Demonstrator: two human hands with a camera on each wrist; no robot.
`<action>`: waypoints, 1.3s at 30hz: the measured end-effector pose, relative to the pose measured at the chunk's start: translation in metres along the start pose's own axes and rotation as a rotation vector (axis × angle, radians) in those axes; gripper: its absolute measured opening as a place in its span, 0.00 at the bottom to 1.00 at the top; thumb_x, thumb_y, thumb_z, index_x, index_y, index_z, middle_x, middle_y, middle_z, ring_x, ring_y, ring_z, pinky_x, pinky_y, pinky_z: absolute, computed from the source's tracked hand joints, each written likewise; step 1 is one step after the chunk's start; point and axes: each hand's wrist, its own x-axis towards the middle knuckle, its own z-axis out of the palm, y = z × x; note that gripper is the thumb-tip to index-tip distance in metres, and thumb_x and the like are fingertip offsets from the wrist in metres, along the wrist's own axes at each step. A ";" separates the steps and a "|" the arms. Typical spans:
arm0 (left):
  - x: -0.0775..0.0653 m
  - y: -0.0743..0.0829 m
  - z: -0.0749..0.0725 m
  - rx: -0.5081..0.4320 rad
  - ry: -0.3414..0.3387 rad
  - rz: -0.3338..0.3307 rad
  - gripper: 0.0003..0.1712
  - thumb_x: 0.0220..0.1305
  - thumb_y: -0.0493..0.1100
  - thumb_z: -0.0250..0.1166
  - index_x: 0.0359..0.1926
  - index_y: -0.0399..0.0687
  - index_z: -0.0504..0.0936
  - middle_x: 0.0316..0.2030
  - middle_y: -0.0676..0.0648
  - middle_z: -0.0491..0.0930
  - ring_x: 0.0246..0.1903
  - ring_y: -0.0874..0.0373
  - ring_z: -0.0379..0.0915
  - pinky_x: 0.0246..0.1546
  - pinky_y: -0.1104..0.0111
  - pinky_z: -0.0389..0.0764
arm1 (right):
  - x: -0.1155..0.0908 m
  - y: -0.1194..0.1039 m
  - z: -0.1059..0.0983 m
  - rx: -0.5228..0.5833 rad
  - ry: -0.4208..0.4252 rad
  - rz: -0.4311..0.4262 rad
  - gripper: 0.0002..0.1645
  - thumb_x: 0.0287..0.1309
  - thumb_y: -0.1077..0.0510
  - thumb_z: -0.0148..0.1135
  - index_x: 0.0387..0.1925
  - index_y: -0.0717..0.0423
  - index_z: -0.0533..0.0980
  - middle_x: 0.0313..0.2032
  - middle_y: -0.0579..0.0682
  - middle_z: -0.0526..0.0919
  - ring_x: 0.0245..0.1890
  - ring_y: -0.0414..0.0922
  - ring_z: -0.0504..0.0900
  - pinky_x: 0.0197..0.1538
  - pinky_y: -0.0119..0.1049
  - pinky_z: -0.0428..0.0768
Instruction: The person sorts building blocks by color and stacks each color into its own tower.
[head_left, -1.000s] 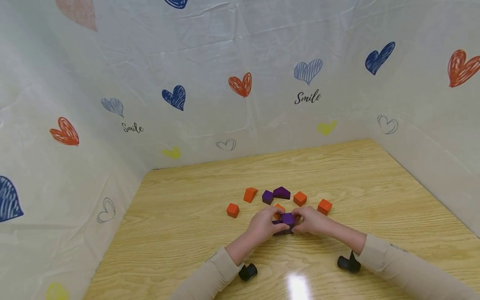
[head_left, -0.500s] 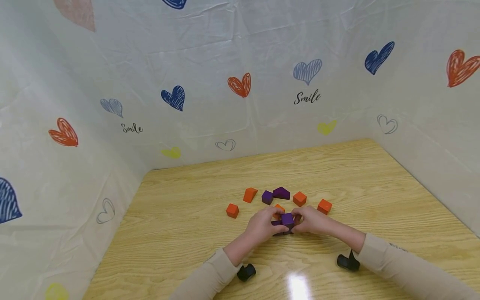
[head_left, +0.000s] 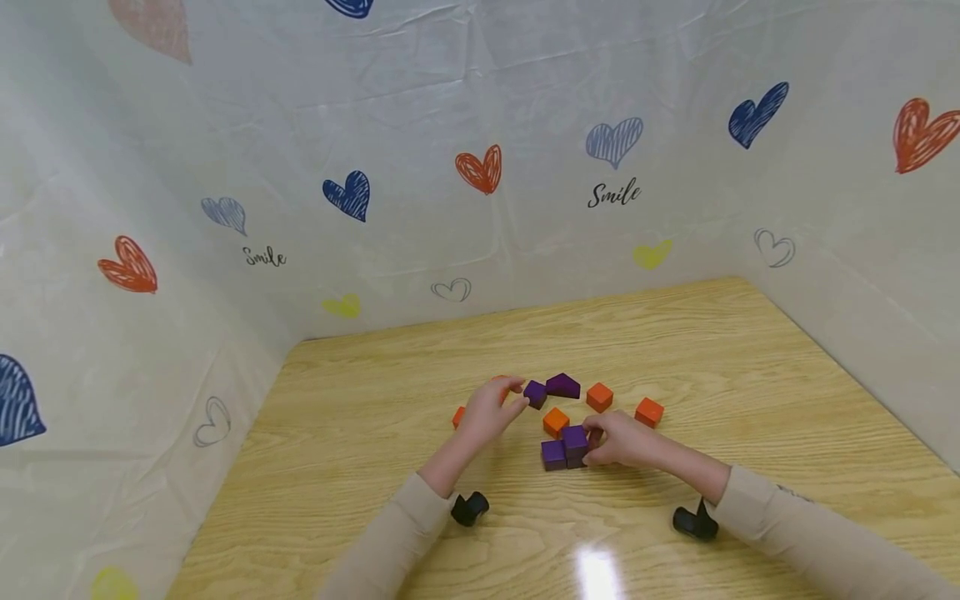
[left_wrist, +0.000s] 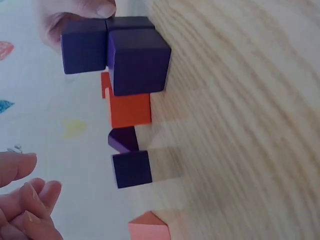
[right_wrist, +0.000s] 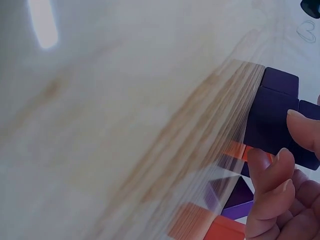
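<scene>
Two stacked purple cubes, the upper cube [head_left: 574, 437] squarely on the lower, stand with another purple cube [head_left: 553, 454] against their left side. My right hand [head_left: 621, 440] holds the stack from the right; in the right wrist view its thumb [right_wrist: 302, 127] lies on the purple blocks and its fingers are curled. My left hand [head_left: 487, 410] is off the stack, thumb and fingers spread apart with nothing between them. Its fingertips are close to a loose purple cube [head_left: 535, 394]; in the left wrist view that cube [left_wrist: 132, 169] stands apart from the fingers.
A purple angled block [head_left: 563, 386] lies beside the loose purple cube. Orange cubes [head_left: 556, 422] [head_left: 599, 397] [head_left: 648, 412] lie around the stack. My left hand partly covers another orange cube [head_left: 458, 417] and an orange wedge-like block [head_left: 500, 385]. White heart-printed sheeting [head_left: 405, 250] borders the wooden table [head_left: 360, 442].
My left hand has left the stack and moved left and farther back towards the loose purple cube, uncovering the left purple cube and an orange cube. My right hand stays at the stack.
</scene>
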 end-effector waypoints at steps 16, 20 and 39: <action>0.040 -0.014 0.022 0.170 -0.247 -0.008 0.28 0.63 0.37 0.57 0.64 0.43 0.65 0.63 0.44 0.64 0.61 0.51 0.61 0.58 0.60 0.65 | 0.001 0.003 0.000 0.011 0.008 0.013 0.16 0.44 0.59 0.70 0.36 0.60 0.76 0.26 0.44 0.77 0.26 0.38 0.71 0.28 0.29 0.70; 0.044 -0.018 0.025 0.240 -0.271 -0.001 0.28 0.64 0.37 0.57 0.65 0.45 0.64 0.63 0.46 0.64 0.61 0.52 0.61 0.59 0.61 0.65 | 0.001 0.003 0.000 0.001 0.008 0.004 0.16 0.44 0.59 0.70 0.36 0.59 0.76 0.26 0.44 0.77 0.25 0.38 0.70 0.28 0.29 0.70; 0.045 -0.026 0.033 0.183 -0.205 -0.158 0.18 0.57 0.45 0.65 0.49 0.49 0.77 0.40 0.49 0.80 0.36 0.58 0.74 0.39 0.66 0.74 | 0.000 0.002 0.000 -0.001 0.007 -0.004 0.15 0.44 0.59 0.69 0.35 0.60 0.76 0.25 0.43 0.76 0.24 0.37 0.70 0.27 0.28 0.69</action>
